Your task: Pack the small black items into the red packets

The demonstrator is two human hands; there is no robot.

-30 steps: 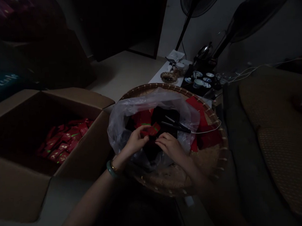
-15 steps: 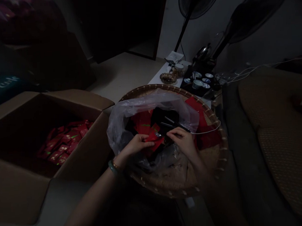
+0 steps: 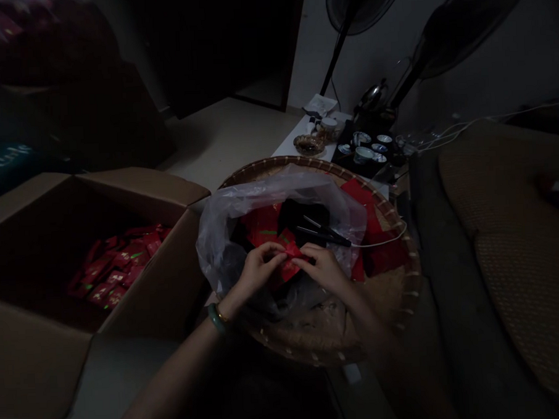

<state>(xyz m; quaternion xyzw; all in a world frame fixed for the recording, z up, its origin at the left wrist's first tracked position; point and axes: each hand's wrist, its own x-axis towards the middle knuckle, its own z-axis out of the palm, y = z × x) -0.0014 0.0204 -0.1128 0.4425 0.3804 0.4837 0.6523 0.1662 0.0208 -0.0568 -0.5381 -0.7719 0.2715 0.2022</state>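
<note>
Between my two hands is a small red packet (image 3: pixel 290 269), its upper edge pinched from both sides. My left hand (image 3: pixel 258 269), with a green bangle (image 3: pixel 216 318) on the wrist, grips its left side. On its right side, the thumb and fingers of my right hand (image 3: pixel 326 269) are closed. Both hands are over an open clear plastic bag (image 3: pixel 278 186) that lies in a round woven bamboo tray (image 3: pixel 381 328). More red packets (image 3: pixel 264 222) and dark contents show inside the bag. A black two-armed tool with a white cord (image 3: pixel 324 234) rests across the bag, just beyond my right hand.
At the left stands an open cardboard box (image 3: pixel 149 314) with many red packets (image 3: pixel 119 266) inside. Flat red pouches (image 3: pixel 383 251) lie on the tray's right side. Behind is a low table with teacups (image 3: pixel 364 154). A woven-covered seat (image 3: pixel 527 273) is at the right.
My right hand has moved left to the packet and now pinches it together with my left hand. The shiny bit seen at the packet's opening is now covered.
</note>
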